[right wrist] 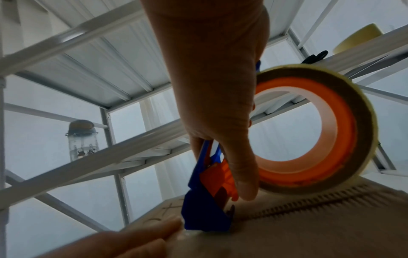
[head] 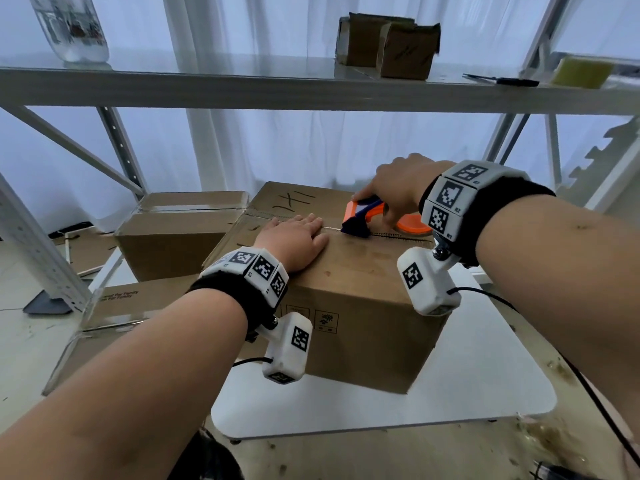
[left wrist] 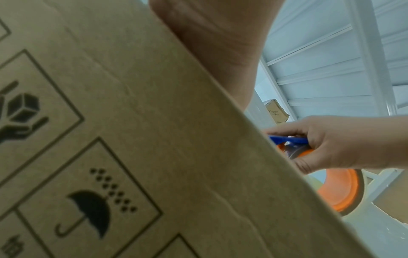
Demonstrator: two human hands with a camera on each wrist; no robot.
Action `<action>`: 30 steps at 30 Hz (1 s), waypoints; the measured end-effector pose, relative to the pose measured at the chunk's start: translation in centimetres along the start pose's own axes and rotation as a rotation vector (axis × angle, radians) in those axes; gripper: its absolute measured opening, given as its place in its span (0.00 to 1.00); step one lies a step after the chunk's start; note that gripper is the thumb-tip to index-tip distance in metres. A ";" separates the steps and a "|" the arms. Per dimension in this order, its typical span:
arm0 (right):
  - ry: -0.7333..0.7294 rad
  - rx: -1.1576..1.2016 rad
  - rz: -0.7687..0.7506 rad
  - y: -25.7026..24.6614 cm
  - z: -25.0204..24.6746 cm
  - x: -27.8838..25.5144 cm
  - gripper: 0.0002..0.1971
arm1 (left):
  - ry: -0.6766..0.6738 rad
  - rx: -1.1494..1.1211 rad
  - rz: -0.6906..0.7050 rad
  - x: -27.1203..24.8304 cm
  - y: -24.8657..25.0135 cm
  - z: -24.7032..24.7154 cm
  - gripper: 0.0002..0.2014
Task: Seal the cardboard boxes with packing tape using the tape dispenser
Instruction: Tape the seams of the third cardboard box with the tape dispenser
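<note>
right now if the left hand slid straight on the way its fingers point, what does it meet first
Probably the blue nose of the orange tape dispenser, just beyond the left hand on the brown cardboard box; the gap looks slight.

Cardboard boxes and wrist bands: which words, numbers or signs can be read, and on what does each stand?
"For Family": flat carton, left.
"R2", "R1": right wrist band.
Umbrella-with-rain and hands-with-box signs: main box.
Handwritten marks on its top: unclear.
Shelf box print: blurred.
</note>
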State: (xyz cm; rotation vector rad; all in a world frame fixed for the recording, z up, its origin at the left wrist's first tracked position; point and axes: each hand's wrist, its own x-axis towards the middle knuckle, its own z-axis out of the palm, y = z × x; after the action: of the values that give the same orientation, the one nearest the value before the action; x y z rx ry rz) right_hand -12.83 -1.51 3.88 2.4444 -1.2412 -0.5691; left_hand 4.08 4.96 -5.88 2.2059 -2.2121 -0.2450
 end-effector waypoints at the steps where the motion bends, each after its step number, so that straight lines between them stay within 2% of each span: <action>1: -0.002 0.004 0.002 -0.1 0.6 0.1 0.36 | -0.005 0.005 0.008 0.1 -0.1 0.0 0.27; 6: -0.006 0.019 0.016 0.1 2.1 0.3 0.39 | -0.030 0.022 0.011 0.4 -1.1 0.1 0.30; 10: 0.026 0.029 0.010 0.1 2.4 0.1 0.39 | -0.020 -0.003 -0.143 0.2 -3.6 0.0 0.36; 13: 0.041 0.017 0.014 0.0 2.6 0.2 0.39 | -0.018 -0.001 -0.201 0.1 -3.9 -0.1 0.36; 15: 0.046 0.003 0.017 0.1 2.8 0.3 0.38 | -0.023 0.002 -0.165 0.2 -2.8 -0.1 0.34; 18: 0.039 -0.030 0.008 0.1 2.9 0.2 0.40 | -0.051 -0.004 -0.013 0.4 0.1 0.1 0.30; 21: 0.012 -0.103 -0.044 0.3 2.2 -0.1 0.40 | -0.065 -0.010 0.072 0.7 1.9 0.1 0.28; 30: 0.044 -0.092 -0.050 2.1 1.6 -2.1 0.31 | -0.089 -0.004 0.093 0.8 2.6 -0.1 0.28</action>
State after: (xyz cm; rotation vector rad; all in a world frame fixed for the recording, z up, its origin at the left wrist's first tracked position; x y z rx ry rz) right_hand -16.17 -1.13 3.87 2.4039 -1.1149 -0.5702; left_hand 1.45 4.19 -5.61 2.1240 -2.3495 -0.3522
